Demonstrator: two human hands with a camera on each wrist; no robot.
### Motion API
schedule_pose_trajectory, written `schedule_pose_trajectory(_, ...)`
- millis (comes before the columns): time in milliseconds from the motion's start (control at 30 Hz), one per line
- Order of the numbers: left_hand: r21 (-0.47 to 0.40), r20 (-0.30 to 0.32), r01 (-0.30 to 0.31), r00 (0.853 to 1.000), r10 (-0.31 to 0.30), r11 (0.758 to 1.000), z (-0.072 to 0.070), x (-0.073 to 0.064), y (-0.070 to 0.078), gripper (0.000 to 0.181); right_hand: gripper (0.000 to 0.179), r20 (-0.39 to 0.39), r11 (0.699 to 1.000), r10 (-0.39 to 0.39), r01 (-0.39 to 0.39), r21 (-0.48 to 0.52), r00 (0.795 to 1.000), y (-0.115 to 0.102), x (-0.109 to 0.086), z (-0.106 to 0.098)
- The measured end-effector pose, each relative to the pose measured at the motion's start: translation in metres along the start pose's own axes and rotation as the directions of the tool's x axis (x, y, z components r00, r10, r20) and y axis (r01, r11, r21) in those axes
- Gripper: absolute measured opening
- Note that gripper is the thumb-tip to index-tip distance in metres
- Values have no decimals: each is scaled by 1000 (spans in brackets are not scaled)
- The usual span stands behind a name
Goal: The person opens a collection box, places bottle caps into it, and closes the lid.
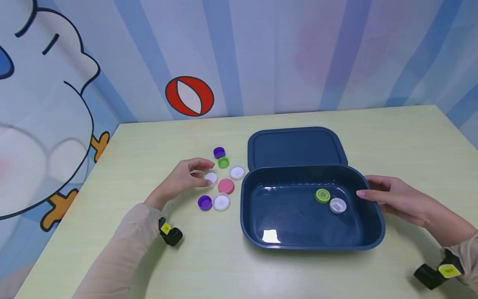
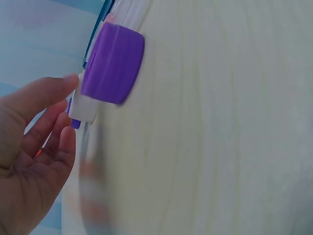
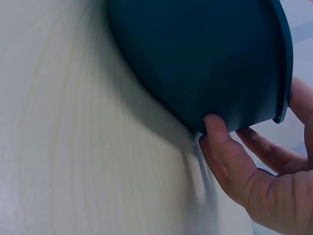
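Observation:
My left hand (image 1: pixel 183 178) reaches in among loose bottle caps on the table. Its thumb tip lies at the edge of a white cap (image 1: pixel 211 178), while the index finger is spread above it. In the left wrist view, the thumb and fingers stay apart beside the white cap (image 2: pixel 83 105), behind a purple cap (image 2: pixel 115 63). My right hand (image 1: pixel 396 199) grips the right wall of a dark blue box (image 1: pixel 257 241), thumb over the rim and fingers against the outside. Inside the box are a green cap (image 1: pixel 323 195) and another white cap (image 1: pixel 337 205).
Near the left hand are a pink cap (image 1: pixel 225 186), a light green cap (image 1: pixel 223 162), a dark purple cap (image 1: pixel 219 152) and more white caps (image 1: pixel 222 202). The box's flat blue lid (image 1: pixel 296 147) lies behind it. A striped curtain (image 1: pixel 257 58) hangs beyond the table.

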State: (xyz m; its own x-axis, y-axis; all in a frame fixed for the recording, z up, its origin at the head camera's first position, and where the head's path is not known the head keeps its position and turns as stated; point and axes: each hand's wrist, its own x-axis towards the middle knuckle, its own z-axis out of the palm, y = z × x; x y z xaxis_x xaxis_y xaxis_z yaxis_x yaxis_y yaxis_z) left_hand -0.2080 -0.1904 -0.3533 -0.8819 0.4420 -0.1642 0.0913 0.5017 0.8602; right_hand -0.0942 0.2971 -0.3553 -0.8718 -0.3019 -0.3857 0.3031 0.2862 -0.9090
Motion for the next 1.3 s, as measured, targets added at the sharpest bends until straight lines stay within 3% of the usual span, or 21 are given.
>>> schedule_pose_trajectory(333, 35, -1, 15, 1000, -15, 999, 3, 3, -3, 43, 67, -10, 1000, 13, -13, -21, 1000, 0, 0, 0)
schedule_pose_trajectory(633, 153, 2, 25, 1000, -25, 988, 5, 2, -4, 38, 67, -8, 1000, 4, -5, -26, 1000, -1, 0, 0)
schedule_pose_trajectory(1300, 125, -11, 14, 1000, -13, 992, 3, -1, 2, 39, 65, -12, 1000, 2, -3, -17, 1000, 0, 0, 0)
